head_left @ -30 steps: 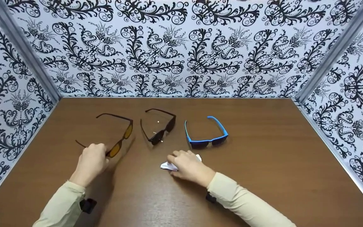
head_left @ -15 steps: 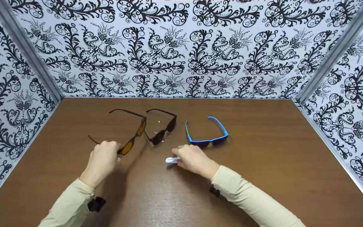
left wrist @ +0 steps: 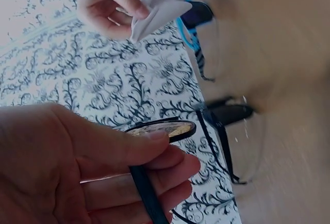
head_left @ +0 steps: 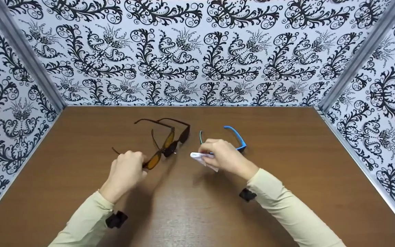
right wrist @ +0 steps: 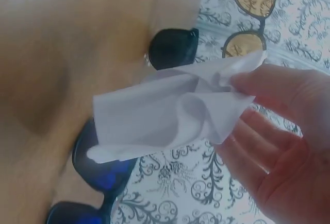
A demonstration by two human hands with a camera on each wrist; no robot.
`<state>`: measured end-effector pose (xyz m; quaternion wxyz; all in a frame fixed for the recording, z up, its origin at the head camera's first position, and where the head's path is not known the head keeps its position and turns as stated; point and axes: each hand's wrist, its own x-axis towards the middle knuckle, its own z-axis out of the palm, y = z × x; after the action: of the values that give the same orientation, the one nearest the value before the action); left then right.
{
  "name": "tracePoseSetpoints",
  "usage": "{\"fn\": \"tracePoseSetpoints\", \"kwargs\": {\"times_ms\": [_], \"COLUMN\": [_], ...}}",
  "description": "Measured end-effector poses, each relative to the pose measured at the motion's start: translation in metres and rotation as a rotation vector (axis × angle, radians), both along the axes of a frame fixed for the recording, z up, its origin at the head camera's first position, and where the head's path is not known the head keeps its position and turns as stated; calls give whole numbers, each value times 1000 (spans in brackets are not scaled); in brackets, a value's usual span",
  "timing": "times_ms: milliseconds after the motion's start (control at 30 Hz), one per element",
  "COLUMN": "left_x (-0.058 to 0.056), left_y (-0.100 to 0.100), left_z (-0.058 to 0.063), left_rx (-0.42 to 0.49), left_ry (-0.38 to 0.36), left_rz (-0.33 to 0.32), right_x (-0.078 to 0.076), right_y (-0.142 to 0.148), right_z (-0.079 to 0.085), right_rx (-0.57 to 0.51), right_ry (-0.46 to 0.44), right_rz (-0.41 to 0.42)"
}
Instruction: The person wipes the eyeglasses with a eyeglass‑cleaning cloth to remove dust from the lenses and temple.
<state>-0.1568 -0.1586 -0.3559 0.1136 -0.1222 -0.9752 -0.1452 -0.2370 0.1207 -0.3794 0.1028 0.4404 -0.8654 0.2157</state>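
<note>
With 12 o'clock at the far side, the white, black-scrolled wall (head_left: 197,51) stands behind the brown table (head_left: 321,154). One pale sleeve (head_left: 84,216) enters at 8 o'clock, another (head_left: 286,206) at 4. The amber-lensed glasses (head_left: 154,160) spread toward 1 o'clock from the hand that holds them; in the head view they overlap the black sunglasses (head_left: 183,135) at their 2 o'clock. The blue-framed sunglasses (right wrist: 105,176) sit at the right hand's 1 o'clock, partly hidden behind it. The left hand (head_left: 127,173) pinches the amber pair's near end between thumb and fingers. At its 3 o'clock, the right hand (head_left: 226,156) pinches a white cloth (head_left: 201,159), which juts toward 9. Each wrist bears a small black device (head_left: 116,219).
</note>
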Motion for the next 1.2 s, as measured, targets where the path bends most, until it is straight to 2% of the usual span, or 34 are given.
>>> {"fn": "tracePoseSetpoints", "kwargs": {"times_ms": [167,433,900,1033,1200], "left_x": [-4,-13,-26,-29,-32], "left_y": [13,29,54,61,67], "left_z": [2,2,8,8,9], "left_rx": [11,70,218,257,279], "left_ry": [-22,-8,16,23,9], "left_rz": [-17,-64,-136,-180,-223], "right_x": [-1,2,9,10,11], "right_y": [7,13,-1,-6,-10], "right_z": [6,16,13,12,8], "right_rx": [-39,-83,-173,-245,-299], "right_ry": [39,29,30,79,269], "right_rz": [-12,-22,-50,-66,-80]}}
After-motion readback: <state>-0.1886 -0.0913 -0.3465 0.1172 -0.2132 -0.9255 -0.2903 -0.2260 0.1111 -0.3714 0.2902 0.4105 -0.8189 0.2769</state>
